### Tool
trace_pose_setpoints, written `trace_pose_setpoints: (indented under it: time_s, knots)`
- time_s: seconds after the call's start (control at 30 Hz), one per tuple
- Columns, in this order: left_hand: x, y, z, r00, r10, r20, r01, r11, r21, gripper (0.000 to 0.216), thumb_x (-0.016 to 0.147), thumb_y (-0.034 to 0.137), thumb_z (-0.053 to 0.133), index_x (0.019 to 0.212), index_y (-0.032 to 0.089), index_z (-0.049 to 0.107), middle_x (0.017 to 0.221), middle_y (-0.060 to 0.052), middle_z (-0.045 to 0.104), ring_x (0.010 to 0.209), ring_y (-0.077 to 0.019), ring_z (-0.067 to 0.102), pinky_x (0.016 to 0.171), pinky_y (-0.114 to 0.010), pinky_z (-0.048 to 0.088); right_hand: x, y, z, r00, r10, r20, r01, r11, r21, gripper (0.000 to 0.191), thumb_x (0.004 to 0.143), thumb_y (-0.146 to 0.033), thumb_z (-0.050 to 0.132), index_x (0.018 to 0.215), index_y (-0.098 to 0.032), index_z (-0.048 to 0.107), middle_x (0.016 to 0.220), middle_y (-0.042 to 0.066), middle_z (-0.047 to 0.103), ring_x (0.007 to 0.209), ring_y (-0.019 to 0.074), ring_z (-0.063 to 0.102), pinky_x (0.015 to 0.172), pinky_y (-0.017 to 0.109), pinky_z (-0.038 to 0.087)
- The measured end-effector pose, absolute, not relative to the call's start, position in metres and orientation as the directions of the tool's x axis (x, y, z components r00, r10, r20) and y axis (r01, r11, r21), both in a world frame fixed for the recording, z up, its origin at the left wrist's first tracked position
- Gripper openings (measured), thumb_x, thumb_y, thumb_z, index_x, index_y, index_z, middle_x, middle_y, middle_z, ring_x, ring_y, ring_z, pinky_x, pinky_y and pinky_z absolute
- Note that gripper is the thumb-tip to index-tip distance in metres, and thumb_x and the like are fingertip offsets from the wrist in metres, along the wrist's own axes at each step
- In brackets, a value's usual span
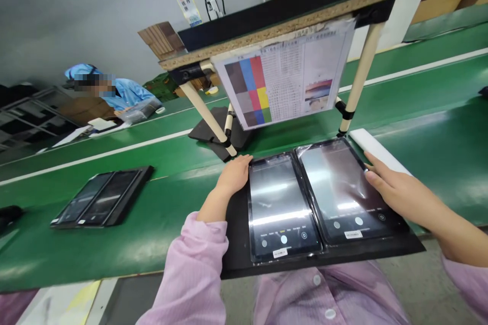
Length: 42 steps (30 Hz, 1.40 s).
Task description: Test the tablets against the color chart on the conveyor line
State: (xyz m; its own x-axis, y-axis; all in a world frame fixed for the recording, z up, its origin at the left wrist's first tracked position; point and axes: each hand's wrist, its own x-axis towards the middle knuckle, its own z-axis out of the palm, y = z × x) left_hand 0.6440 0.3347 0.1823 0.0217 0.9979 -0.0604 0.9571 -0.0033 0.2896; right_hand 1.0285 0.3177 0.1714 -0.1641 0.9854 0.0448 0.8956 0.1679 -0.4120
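Observation:
Two tablets in clear film lie side by side in front of me on a black board (pixel 238 244). Both lit screens show a camera app, with a small white label at the lower edge. My left hand (pixel 234 175) is closed at the upper left corner of the left tablet (pixel 280 193); its thumb is hidden. On the other side, my right hand (pixel 392 188) grips the right edge of the right tablet (pixel 335 183), the thumb at its rim. A test chart sheet (pixel 285 76) with colour blocks hangs from a stand, facing the tablets.
The stand has a chipboard shelf (pixel 282 28) on pale tube legs. More tablets on a dark tray (pixel 125 208) lie to the left on the green conveyor belt (pixel 183 203). A white strip (pixel 381 150) is by my right hand. Across the line sits a person in blue (pixel 129 94).

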Motion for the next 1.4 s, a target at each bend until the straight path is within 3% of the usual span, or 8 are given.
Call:
trace_pose_setpoints:
  time_s: [0.17, 0.3, 0.4, 0.47, 0.63, 0.9, 1.13, 1.4]
  knots:
    - [0.636, 0.354, 0.170, 0.052, 0.997, -0.063, 0.935, -0.027, 0.355, 0.027, 0.097, 0.014, 0.047, 0.116, 0.015, 0.066, 0.123, -0.009, 0.070, 0.116, -0.0200, 0.064, 0.105, -0.044, 0.048, 1.021, 0.319, 0.179, -0.182, 0.983, 0.020, 0.919, 0.178, -0.353, 0.088, 0.091, -0.066, 0.018, 0.147, -0.004, 0.046, 0.110, 0.018, 0.073, 0.091, 0.0373, 0.072, 0.071, 0.047, 0.060]
    - [0.630, 0.360, 0.173, 0.066, 0.993, -0.100, 0.936, -0.028, 0.350, 0.039, 0.093, 0.011, 0.037, 0.115, 0.016, 0.068, 0.122, -0.009, 0.070, 0.116, -0.0199, 0.064, 0.106, -0.039, 0.047, 1.012, 0.321, 0.185, -0.219, 0.976, -0.020, 0.926, 0.201, -0.318, 0.084, 0.094, -0.059, 0.015, 0.150, -0.001, 0.039, 0.073, 0.014, 0.074, 0.066, 0.0357, 0.071, 0.056, 0.046, 0.056]
    - [0.640, 0.377, 0.188, 0.125, 0.972, -0.199, 0.944, -0.054, 0.326, 0.038, 0.088, 0.014, 0.041, 0.105, 0.017, 0.074, 0.116, -0.009, 0.073, 0.113, -0.0238, 0.066, 0.103, -0.037, 0.048, 1.011, 0.325, 0.187, -0.217, 0.974, -0.065, 0.928, 0.185, -0.325, 0.084, 0.094, -0.058, 0.016, 0.151, 0.002, 0.036, 0.061, 0.012, 0.070, 0.060, 0.0371, 0.068, 0.052, 0.047, 0.053]
    - [0.656, 0.395, 0.200, 0.189, 0.944, -0.269, 0.940, -0.096, 0.327, 0.032, 0.089, 0.019, 0.048, 0.108, 0.016, 0.074, 0.118, -0.010, 0.073, 0.115, -0.0257, 0.065, 0.105, -0.040, 0.046, 1.015, 0.327, 0.185, -0.221, 0.972, -0.076, 0.920, 0.182, -0.347, 0.085, 0.094, -0.059, 0.016, 0.151, 0.000, 0.035, 0.067, 0.014, 0.072, 0.063, 0.0380, 0.069, 0.054, 0.049, 0.055]
    - [0.709, 0.444, 0.215, 0.341, 0.823, -0.454, 0.912, -0.172, 0.372, 0.044, 0.091, 0.032, 0.060, 0.131, 0.014, 0.060, 0.135, -0.014, 0.063, 0.123, -0.0250, 0.060, 0.108, -0.046, 0.042, 1.032, 0.325, 0.168, -0.196, 0.981, -0.002, 0.849, 0.169, -0.501, 0.080, 0.094, -0.063, 0.023, 0.152, -0.010, 0.039, 0.109, 0.014, 0.073, 0.092, 0.0391, 0.072, 0.068, 0.051, 0.061]
    - [0.726, 0.481, 0.211, 0.451, 0.546, -0.706, 0.879, -0.135, 0.457, 0.052, 0.082, 0.026, 0.054, 0.132, 0.018, 0.062, 0.128, -0.002, 0.069, 0.110, -0.0187, 0.064, 0.090, -0.026, 0.049, 1.045, 0.314, 0.144, -0.129, 0.989, 0.073, 0.665, 0.141, -0.733, 0.075, 0.095, -0.067, 0.026, 0.139, -0.016, 0.057, 0.132, 0.012, 0.062, 0.119, 0.0332, 0.062, 0.096, 0.049, 0.055]
    - [0.723, 0.484, 0.201, 0.443, 0.501, -0.743, 0.876, -0.068, 0.477, 0.059, 0.084, 0.034, 0.054, 0.140, 0.017, 0.053, 0.142, -0.006, 0.058, 0.117, -0.0171, 0.060, 0.093, -0.024, 0.047, 1.050, 0.319, 0.145, -0.178, 0.983, 0.048, 0.700, 0.161, -0.696, 0.083, 0.094, -0.071, 0.025, 0.138, -0.009, 0.057, 0.127, 0.018, 0.065, 0.113, 0.0343, 0.065, 0.093, 0.054, 0.057]
    - [0.731, 0.487, 0.202, 0.395, 0.526, -0.753, 0.914, -0.144, 0.378, 0.056, 0.083, 0.033, 0.056, 0.137, 0.020, 0.058, 0.136, -0.004, 0.063, 0.109, -0.0188, 0.062, 0.086, -0.022, 0.048, 1.041, 0.320, 0.158, -0.217, 0.976, 0.005, 0.807, 0.182, -0.562, 0.089, 0.095, -0.068, 0.018, 0.137, 0.001, 0.055, 0.118, 0.024, 0.067, 0.109, 0.0387, 0.065, 0.090, 0.059, 0.055]
